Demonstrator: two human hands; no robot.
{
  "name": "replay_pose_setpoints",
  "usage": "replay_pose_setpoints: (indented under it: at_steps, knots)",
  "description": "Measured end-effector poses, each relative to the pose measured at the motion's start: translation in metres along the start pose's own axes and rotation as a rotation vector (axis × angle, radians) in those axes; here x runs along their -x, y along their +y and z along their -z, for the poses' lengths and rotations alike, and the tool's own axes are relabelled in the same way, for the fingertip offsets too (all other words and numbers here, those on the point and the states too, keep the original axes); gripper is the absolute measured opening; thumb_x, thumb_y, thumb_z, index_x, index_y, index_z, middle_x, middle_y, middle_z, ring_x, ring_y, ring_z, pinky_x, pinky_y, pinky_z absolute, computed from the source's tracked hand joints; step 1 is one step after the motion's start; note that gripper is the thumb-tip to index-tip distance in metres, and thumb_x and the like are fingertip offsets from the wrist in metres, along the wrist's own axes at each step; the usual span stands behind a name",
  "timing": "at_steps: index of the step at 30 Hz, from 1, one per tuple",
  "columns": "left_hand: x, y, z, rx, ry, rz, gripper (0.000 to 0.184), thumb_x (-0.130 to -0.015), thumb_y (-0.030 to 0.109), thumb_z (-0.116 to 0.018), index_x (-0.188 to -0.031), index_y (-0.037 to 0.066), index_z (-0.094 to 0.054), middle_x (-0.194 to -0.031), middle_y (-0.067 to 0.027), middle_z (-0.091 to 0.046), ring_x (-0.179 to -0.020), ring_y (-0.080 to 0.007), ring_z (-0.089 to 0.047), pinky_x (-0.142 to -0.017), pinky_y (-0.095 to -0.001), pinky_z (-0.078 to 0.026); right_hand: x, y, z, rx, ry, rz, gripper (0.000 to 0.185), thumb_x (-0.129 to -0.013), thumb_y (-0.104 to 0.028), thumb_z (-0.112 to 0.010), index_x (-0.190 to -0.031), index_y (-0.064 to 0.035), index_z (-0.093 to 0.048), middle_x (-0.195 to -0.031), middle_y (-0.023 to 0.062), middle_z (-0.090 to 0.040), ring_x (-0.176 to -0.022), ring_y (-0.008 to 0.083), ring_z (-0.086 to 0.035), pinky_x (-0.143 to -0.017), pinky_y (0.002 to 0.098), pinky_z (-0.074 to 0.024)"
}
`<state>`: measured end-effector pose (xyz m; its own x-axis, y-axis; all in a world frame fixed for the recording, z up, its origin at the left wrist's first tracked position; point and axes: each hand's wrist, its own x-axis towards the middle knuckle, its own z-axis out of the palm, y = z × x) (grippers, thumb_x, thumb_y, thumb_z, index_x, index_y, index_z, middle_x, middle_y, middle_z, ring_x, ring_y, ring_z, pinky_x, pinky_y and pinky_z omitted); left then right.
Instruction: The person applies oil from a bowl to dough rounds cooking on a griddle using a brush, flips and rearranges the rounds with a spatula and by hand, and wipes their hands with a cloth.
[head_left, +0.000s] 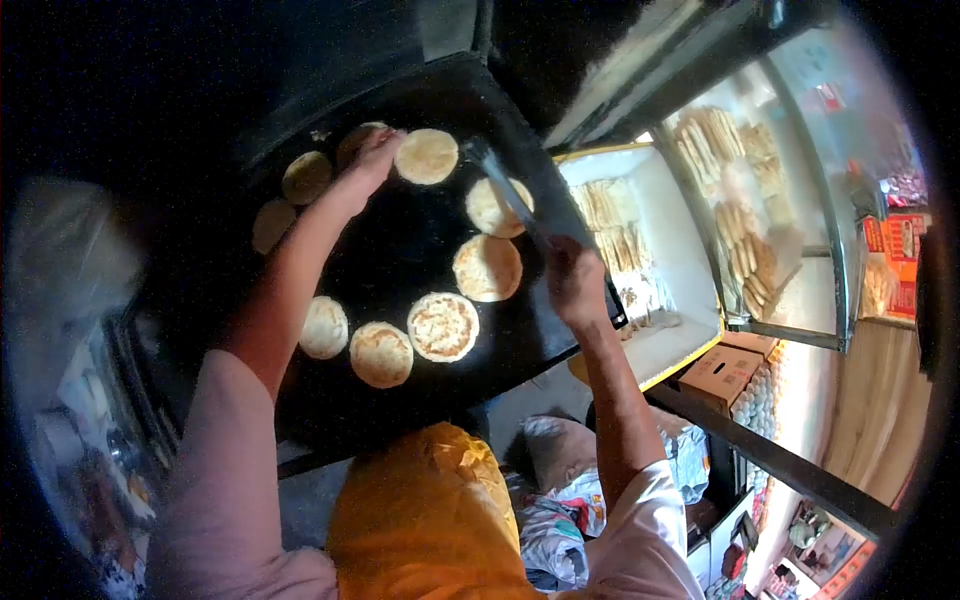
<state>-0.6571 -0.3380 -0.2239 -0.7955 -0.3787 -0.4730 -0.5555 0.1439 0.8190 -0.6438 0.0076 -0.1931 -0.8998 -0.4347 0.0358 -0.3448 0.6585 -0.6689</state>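
Round flatbreads lie in a rough ring on a dark griddle. At the far side my left hand has its fingers together at the left edge of a pale flatbread, seemingly pinching it. Another flatbread is partly hidden behind that hand. My right hand, by the griddle's right edge, is wrapped round a long metal tool, blurred, with a tip that looks forked like tongs. The tool crosses above a flatbread. Closer to me lies a browned flatbread.
Right of the griddle stands a white, yellow-edged bin with stacked breads. Beyond it, a glass case holds more bread. Cardboard boxes and trays of eggs are lower right. Plastic bags lie below the griddle.
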Motion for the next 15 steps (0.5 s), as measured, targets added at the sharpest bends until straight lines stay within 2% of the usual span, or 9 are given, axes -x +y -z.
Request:
replay_pose_setpoints:
  at_steps: [3, 5, 6, 7, 9, 11, 13, 14, 15]
  knots:
    - [-0.007, 0.0, -0.012, -0.024, -0.016, -0.041, 0.074, -0.089, 0.065, -0.042, -0.142, 0.014, -0.035, -0.145, -0.0055, -0.037, -0.127, -0.0203, -0.039, -0.099, -0.0421, -0.038, -0.009, -0.005, -0.013, -0.378, -0.104, -0.029, 0.023, -0.084, 0.005, -0.049, -0.103, 0.0036, -0.062, -0.079, 0.0188, -0.064, -0.069, 0.0239, -0.06, -0.063, 0.0354, -0.0478]
    - [-0.005, 0.014, -0.022, -0.144, 0.012, 0.051, 0.081, -0.087, 0.071, -0.038, -0.145, 0.016, -0.032, -0.151, -0.0071, -0.028, -0.133, -0.0217, -0.034, -0.102, -0.0439, -0.035, 0.005, -0.024, -0.008, -0.772, -0.126, -0.47, 0.02, -0.09, 0.001, -0.051, -0.106, 0.0044, -0.062, -0.076, 0.0089, -0.061, -0.067, 0.0119, -0.052, -0.059, 0.0282, -0.0445]
    - [-0.002, 0.02, -0.025, -0.141, -0.075, 0.092, 0.09, -0.083, 0.078, -0.034, -0.148, 0.016, -0.028, -0.152, -0.0102, -0.026, -0.138, -0.0242, -0.028, -0.107, -0.0461, -0.031, 0.012, -0.021, -0.004, -0.727, -0.141, -0.438, 0.019, -0.093, -0.003, -0.053, -0.108, 0.0046, -0.061, -0.076, 0.0036, -0.058, -0.067, 0.008, -0.049, -0.058, 0.0232, -0.0423]
    - [-0.003, 0.019, -0.025, -0.134, -0.077, 0.093, 0.09, -0.083, 0.078, -0.034, -0.148, 0.016, -0.028, -0.152, -0.0102, -0.026, -0.138, -0.0242, -0.028, -0.107, -0.0461, -0.031, 0.02, -0.022, 0.001, -0.719, -0.143, -0.439, 0.019, -0.093, -0.003, -0.053, -0.108, 0.0046, -0.061, -0.076, 0.0036, -0.058, -0.067, 0.008, -0.049, -0.058, 0.0232, -0.0423]
    - [-0.002, 0.023, -0.021, 0.159, -0.542, -0.03, 0.096, -0.081, 0.081, -0.033, -0.15, 0.016, -0.022, -0.154, -0.0111, -0.023, -0.14, -0.0272, -0.026, -0.108, -0.0481, -0.027, 0.028, -0.033, 0.011, -0.529, -0.089, -0.361, 0.02, -0.093, -0.002, -0.052, -0.109, 0.0038, -0.062, -0.074, 0.0034, -0.058, -0.065, 0.0086, -0.049, -0.057, 0.0243, -0.0432]
    - [0.004, 0.024, -0.024, 0.036, -0.167, 0.022, 0.079, -0.086, 0.073, -0.039, -0.136, 0.013, -0.045, -0.135, -0.0086, -0.05, -0.12, -0.0239, -0.05, -0.101, -0.0407, -0.038, 0.025, -0.043, 0.014, -0.379, -0.041, -0.277, 0.023, -0.089, 0.003, -0.052, -0.108, 0.0028, -0.063, -0.072, 0.0084, -0.061, -0.061, 0.0115, -0.052, -0.057, 0.0276, -0.0453]
    - [-0.016, 0.005, 0.0, -0.084, 0.112, -0.089, 0.067, -0.087, 0.064, -0.048, -0.128, 0.011, -0.051, -0.123, -0.0067, -0.057, -0.111, -0.0214, -0.054, -0.096, -0.0367, -0.041, 0.021, -0.042, 0.008, -0.23, 0.057, -0.082, 0.028, -0.082, 0.005, -0.054, -0.108, 0.0018, -0.064, -0.073, 0.018, -0.063, -0.063, 0.0222, -0.062, -0.06, 0.0325, -0.0485]
    - [-0.013, 0.005, 0.022, -0.015, 0.083, -0.02, 0.063, -0.088, 0.058, -0.052, -0.128, 0.01, -0.051, -0.122, -0.0072, -0.057, -0.11, -0.0212, -0.054, -0.095, -0.0367, -0.041, 0.013, -0.044, 0.001, -0.223, 0.087, 0.06, 0.031, -0.076, 0.006, -0.057, -0.105, 0.0014, -0.064, -0.079, 0.0242, -0.063, -0.073, 0.0349, -0.066, -0.064, 0.0369, -0.0508]
    - [-0.025, -0.017, 0.042, 0.073, 0.059, 0.01, 0.068, -0.09, 0.059, -0.047, -0.136, 0.009, -0.043, -0.139, -0.0117, -0.046, -0.121, -0.027, -0.047, -0.106, -0.0394, -0.033, 0.007, -0.049, -0.006, -0.228, 0.083, 0.06, 0.031, -0.076, 0.006, -0.057, -0.105, 0.0014, -0.064, -0.079, 0.0242, -0.063, -0.073, 0.0349, -0.066, -0.064, 0.0369, -0.0508]
